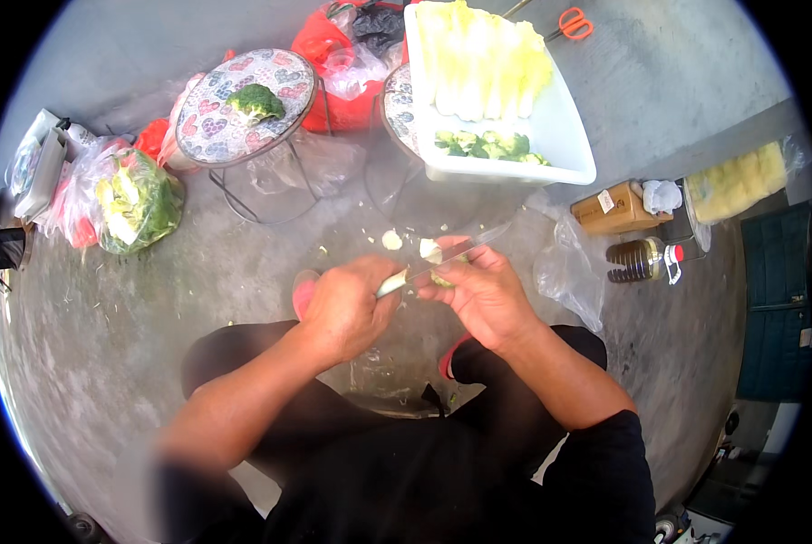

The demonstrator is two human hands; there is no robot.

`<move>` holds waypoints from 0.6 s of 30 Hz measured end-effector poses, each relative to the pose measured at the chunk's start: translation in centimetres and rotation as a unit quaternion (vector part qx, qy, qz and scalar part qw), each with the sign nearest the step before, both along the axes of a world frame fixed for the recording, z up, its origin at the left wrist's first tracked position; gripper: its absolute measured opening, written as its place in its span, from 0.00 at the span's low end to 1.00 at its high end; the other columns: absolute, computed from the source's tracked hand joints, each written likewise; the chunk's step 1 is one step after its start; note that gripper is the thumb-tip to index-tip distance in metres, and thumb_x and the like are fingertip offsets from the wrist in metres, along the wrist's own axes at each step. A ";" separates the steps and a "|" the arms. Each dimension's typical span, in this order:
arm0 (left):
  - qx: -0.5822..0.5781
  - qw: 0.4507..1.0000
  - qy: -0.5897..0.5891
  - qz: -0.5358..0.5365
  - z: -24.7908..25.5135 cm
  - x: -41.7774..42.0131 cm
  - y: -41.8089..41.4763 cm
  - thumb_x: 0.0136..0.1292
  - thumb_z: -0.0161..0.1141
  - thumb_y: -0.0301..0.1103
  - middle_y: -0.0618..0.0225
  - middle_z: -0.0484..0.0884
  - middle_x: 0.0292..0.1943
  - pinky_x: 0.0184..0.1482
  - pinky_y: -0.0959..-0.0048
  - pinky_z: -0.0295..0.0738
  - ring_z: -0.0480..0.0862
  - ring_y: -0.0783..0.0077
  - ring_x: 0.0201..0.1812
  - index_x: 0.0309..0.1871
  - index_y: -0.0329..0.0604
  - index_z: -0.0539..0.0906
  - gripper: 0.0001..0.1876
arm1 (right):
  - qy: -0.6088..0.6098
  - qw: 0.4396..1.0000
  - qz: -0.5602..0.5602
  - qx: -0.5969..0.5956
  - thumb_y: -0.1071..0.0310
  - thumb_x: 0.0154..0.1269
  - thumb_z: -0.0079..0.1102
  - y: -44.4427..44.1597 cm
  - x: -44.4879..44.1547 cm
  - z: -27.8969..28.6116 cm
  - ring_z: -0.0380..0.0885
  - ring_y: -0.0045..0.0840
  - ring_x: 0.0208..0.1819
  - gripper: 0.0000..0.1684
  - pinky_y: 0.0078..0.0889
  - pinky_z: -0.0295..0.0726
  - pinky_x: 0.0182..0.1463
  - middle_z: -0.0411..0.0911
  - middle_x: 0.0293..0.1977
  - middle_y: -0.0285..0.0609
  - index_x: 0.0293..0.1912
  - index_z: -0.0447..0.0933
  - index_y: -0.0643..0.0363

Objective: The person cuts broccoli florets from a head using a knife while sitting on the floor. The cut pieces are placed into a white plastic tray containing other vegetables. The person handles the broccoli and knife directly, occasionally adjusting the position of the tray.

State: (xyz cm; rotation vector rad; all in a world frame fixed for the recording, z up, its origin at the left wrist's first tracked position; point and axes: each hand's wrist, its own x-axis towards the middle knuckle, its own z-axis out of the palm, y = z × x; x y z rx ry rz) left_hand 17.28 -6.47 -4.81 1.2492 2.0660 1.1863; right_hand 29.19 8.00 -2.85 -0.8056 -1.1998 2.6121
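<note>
My left hand (351, 306) grips the pale handle of a knife (474, 246), whose blade points to the upper right. In my right hand (491, 289) is a piece of broccoli (431, 251), its pale cut stem facing up and green florets partly hidden by the fingers. The blade crosses over the broccoli and the right fingers; whether it touches the stem I cannot tell. On the floor just beyond my hands lie a round slice of stem (392, 239) and several small scraps. A broccoli head (256, 103) rests on a round heart-patterned stool (205, 139).
A white plastic tub (508, 175) holds napa cabbage leaves (481, 61) and broccoli florets (491, 146). Orange-handled scissors (574, 24) lie behind it. A bag of greens (141, 200) sits left; a clear plastic bag (569, 265), cardboard box (613, 207) and oil bottle (637, 260) are right.
</note>
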 end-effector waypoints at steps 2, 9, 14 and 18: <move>-0.003 1.000 0.008 0.001 -0.1 0.2 0.3 0.55 0.56 0.26 0.53 0.79 0.32 0.35 0.58 0.73 0.80 0.47 0.34 0.37 0.40 0.79 0.06 | 0.000 1.000 0.002 0.002 0.74 0.63 0.57 0.1 0.3 -0.2 0.79 0.29 0.41 0.11 0.32 0.79 0.45 0.76 0.38 0.42 0.45 0.72 0.63; -0.026 1.000 -0.008 0.005 0.1 0.7 0.9 0.55 0.56 0.25 0.52 0.79 0.32 0.35 0.57 0.73 0.80 0.46 0.35 0.36 0.40 0.79 0.06 | -0.003 1.000 -0.004 0.005 0.73 0.63 0.58 0.5 1.1 -0.7 0.80 0.29 0.39 0.08 0.32 0.80 0.44 0.77 0.37 0.41 0.41 0.73 0.63; -0.051 0.998 -0.037 0.001 0.2 0.9 1.0 0.55 0.55 0.25 0.51 0.79 0.33 0.36 0.56 0.73 0.79 0.46 0.36 0.36 0.40 0.79 0.06 | -0.004 1.000 -0.016 0.021 0.73 0.63 0.59 0.3 1.3 -0.9 0.80 0.30 0.38 0.09 0.32 0.80 0.43 0.77 0.37 0.42 0.42 0.72 0.63; -0.056 0.998 -0.018 0.014 -0.3 0.9 0.8 0.56 0.55 0.26 0.51 0.80 0.32 0.35 0.57 0.73 0.79 0.45 0.35 0.36 0.39 0.79 0.05 | 0.010 0.999 -0.033 0.023 0.73 0.62 0.59 0.1 1.5 -1.0 0.80 0.31 0.38 0.11 0.32 0.80 0.43 0.76 0.37 0.44 0.45 0.71 0.62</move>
